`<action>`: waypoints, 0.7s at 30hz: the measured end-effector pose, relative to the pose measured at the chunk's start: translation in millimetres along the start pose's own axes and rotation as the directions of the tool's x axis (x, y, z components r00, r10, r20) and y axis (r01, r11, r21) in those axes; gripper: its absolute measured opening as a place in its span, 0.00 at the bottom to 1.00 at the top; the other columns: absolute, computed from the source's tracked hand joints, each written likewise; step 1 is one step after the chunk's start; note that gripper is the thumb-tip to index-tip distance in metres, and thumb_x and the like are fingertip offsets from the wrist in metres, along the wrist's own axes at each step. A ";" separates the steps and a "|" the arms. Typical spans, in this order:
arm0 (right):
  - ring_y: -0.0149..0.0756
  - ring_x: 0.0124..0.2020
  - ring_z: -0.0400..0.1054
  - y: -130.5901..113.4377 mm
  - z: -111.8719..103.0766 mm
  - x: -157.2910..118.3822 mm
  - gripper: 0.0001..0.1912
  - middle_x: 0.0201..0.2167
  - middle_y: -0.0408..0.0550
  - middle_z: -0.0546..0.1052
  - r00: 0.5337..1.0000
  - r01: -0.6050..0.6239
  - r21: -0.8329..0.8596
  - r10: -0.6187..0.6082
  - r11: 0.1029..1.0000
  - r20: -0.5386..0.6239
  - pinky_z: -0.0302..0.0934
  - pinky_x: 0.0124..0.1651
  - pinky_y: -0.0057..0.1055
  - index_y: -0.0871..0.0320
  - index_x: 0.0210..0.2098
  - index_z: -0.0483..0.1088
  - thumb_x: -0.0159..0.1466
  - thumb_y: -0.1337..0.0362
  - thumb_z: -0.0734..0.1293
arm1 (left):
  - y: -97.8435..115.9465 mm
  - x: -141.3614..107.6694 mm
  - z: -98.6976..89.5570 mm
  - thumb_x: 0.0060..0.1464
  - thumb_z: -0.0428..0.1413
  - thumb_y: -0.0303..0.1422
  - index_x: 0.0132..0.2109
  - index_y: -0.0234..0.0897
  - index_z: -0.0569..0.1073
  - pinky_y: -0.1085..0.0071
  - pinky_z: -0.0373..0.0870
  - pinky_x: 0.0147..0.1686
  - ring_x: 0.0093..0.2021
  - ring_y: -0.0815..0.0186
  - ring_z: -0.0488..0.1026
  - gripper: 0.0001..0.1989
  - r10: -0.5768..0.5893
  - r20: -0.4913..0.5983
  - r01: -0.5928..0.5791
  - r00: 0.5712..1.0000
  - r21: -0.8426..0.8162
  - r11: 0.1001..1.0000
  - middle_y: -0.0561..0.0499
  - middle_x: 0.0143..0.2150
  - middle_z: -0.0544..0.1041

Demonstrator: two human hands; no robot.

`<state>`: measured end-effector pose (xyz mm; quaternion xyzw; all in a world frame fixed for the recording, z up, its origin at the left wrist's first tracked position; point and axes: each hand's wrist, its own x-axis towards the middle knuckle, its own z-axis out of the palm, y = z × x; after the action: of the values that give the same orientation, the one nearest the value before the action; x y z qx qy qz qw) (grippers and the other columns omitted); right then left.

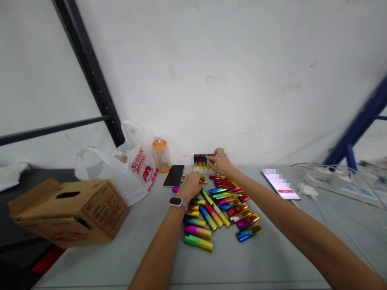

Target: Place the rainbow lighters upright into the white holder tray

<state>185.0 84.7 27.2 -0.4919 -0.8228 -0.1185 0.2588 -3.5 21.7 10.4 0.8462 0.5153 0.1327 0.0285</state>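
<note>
Many shiny lighters in two-tone metallic colours lie on the grey table, among them a green-yellow lighter [198,243] at the front and a blue-gold lighter [249,233] on the right. By the wall a short row of upright lighters [200,160] stands in a pale holder [198,169]. My right hand [223,163] is at the right end of this row, its fingers pinched round a lighter mostly hidden by them. My left hand [192,186], with a watch [178,202] on its wrist, bends its fingers closed over a yellowish lighter [204,181] in the pile's far part.
A black phone [174,176] and an orange drink bottle [161,154] are left of the lighters. Further left stand a white plastic bag [133,173] and a cardboard box [72,211]. On the right lie a lit phone [281,185], cables and a power strip [347,187].
</note>
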 end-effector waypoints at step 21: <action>0.38 0.36 0.66 -40.8 -25.9 -78.7 0.16 0.35 0.48 0.73 0.903 -0.218 0.692 0.411 0.688 -0.124 0.61 0.42 0.35 0.56 0.37 0.73 0.67 0.52 0.61 | 18.8 5.1 -9.5 0.57 0.56 0.32 0.47 0.35 0.74 0.67 0.72 0.47 0.45 0.63 0.75 0.11 -0.062 -0.387 -0.239 0.920 -0.679 0.694 0.45 0.46 0.76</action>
<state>187.6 -5.7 8.7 -0.4812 -0.6695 0.1626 0.5421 12.5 16.5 24.0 0.7499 0.3761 0.4848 0.2473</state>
